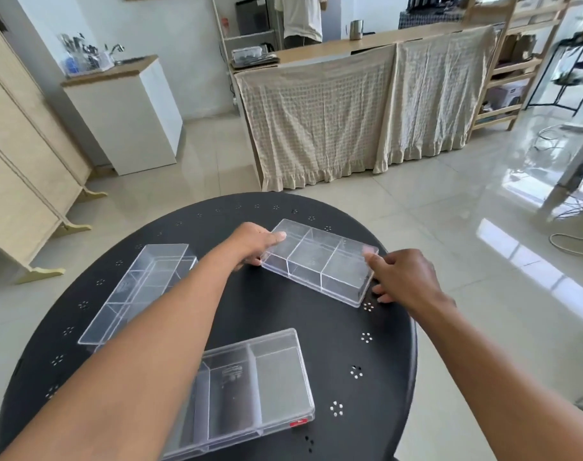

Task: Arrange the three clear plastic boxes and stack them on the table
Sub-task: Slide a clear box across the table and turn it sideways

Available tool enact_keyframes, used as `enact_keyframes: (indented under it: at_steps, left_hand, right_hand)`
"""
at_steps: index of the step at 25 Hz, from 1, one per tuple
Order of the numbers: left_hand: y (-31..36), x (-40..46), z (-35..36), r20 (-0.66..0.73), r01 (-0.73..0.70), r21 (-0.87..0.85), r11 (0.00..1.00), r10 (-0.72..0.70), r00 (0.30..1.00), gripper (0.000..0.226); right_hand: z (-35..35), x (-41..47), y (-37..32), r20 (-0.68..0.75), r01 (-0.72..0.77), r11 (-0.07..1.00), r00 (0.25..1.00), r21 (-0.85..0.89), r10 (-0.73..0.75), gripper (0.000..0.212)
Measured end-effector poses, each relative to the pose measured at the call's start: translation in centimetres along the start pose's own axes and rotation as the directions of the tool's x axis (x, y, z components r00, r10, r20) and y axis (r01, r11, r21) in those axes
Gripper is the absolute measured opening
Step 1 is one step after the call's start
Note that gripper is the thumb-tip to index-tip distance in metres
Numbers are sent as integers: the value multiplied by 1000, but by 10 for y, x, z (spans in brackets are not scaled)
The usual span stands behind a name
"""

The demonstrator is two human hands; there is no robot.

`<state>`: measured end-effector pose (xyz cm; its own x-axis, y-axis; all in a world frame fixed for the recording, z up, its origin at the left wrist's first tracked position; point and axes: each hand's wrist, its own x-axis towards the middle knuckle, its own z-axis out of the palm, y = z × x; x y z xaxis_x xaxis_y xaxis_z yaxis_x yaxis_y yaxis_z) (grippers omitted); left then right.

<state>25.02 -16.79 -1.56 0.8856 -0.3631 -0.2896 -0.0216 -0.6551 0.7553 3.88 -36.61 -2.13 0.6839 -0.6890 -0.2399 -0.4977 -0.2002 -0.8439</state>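
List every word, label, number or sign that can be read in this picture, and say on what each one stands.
No text can be read.
Red label on the near clear box: too small to read.
Embossed mark on the near clear box's floor: too blurred to read.
Far clear box, held at its ends by the left hand and the right hand: no marking visible.

Left hand (250, 242) and right hand (404, 281) extended forward, fingers curled

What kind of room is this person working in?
Probably a small café or home kitchen area: a wooden counter skirted with checked curtains, a metal pitcher on it, open wooden shelving, and a round black table.
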Motion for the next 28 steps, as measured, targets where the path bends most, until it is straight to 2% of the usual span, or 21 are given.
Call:
enact_keyframes:
  at_steps: [4, 7, 9, 14, 16, 18, 20, 21, 23, 24, 26, 28]
  left_hand:
    - [-8, -19, -7, 124, 139, -94, 986, -127, 984, 58]
    - [-12, -33, -7, 78, 167, -168, 972, -156, 985, 44]
    - [-15, -42, -6, 29, 156, -220, 963, -153, 988, 35]
    - [-17, -65, -18, -65, 72, -381, 922, -105, 992, 37]
    - [-13, -75, -23, -96, 11, -401, 916, -54, 994, 52]
    - [-10, -86, -28, -140, -74, -384, 920, 21, 990, 67]
    - [-11, -95, -32, -208, -183, -332, 925, 118, 971, 69]
    - [-12, -100, -34, -240, -237, -263, 935, 175, 955, 68]
    - [-18, -108, -33, -276, -300, -85, 950, 267, 923, 68]
    - [-22, -112, -31, -294, -302, -12, 953, 286, 912, 69]
    - [-29, -118, -24, -326, -274, 61, 960, 279, 903, 72]
    - [-35, -121, -20, -322, -233, 43, 971, 235, 917, 77]
  right_hand:
    - [5, 34, -7, 40, -50, 995, 998, 85, 47, 41]
    - [9, 30, -16, 129, -116, 965, 988, 235, 87, 17]
    - [6, 24, -22, 161, -144, 932, 982, 333, 95, 19]
    - [0, 11, -36, 192, -132, 894, 980, 429, 52, 26]
    - [-3, 3, -47, 201, -101, 896, 980, 432, 14, 37]
    - [-8, -6, -56, 228, -61, 887, 972, 458, -51, 30]
    - [-13, -11, -63, 266, -60, 881, 961, 469, -77, 28]
    - [-15, -12, -65, 289, -89, 874, 955, 478, -60, 30]
    - [-15, -13, -67, 316, -161, 846, 949, 508, -8, 49]
    - [-12, -17, -67, 291, -171, 826, 957, 537, 8, 53]
    - [1, -20, -60, 175, -113, 811, 984, 574, 13, 36]
    - [12, -22, -51, 92, -73, 810, 995, 582, 23, 25]
